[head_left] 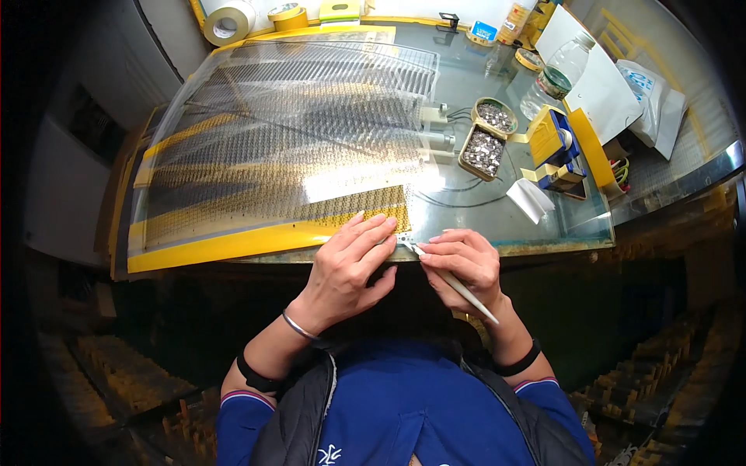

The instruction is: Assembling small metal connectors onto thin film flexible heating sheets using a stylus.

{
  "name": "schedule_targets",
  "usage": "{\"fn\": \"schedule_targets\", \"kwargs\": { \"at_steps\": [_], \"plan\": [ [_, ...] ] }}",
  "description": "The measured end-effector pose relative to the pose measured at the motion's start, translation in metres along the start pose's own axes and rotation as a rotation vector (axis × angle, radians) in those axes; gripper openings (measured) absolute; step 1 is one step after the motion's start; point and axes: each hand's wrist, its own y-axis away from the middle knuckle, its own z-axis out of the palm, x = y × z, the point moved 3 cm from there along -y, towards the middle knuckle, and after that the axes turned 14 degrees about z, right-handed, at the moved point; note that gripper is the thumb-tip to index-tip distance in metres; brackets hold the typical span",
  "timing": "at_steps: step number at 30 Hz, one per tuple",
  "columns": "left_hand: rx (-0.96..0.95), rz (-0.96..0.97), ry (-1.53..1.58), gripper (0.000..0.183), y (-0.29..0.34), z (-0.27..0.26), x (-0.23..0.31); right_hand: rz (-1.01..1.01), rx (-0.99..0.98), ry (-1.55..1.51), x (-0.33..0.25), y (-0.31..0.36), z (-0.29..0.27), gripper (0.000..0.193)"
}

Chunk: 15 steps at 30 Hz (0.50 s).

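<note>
My left hand (351,262) lies with fingers stretched out on the near right corner of a large see-through sheet (287,132) printed with rows of fine dark marks. My right hand (465,268) pinches a slim tool with a pale, tapered handle (470,297); its tip points at the sheet's corner, close to my left fingertips. Whether the tip is a blade or a point is too small to tell. Beneath the sheet, yellow-edged boards (210,250) show along the near and left sides.
Two small tins (461,160) of little shiny pieces sit right of the sheet. Beyond them are a blue and yellow tape dispenser (550,147), a folded white paper (531,202) and a clear bottle (553,78). Tape rolls (229,23) line the back of the glass tabletop (466,62).
</note>
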Motion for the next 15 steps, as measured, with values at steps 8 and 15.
{"fn": "schedule_targets", "kwargs": {
  "at_steps": [8, 15],
  "plan": [
    [0.027, -0.027, 0.070, 0.031, -0.005, 0.000, -0.002, -0.073, 0.102, 0.149, -0.007, 0.011, 0.012, 0.028],
    [0.053, -0.012, 0.078, 0.024, -0.006, 0.002, -0.004, 0.081, 0.257, 0.026, -0.002, 0.006, 0.013, 0.020]
  ]
}}
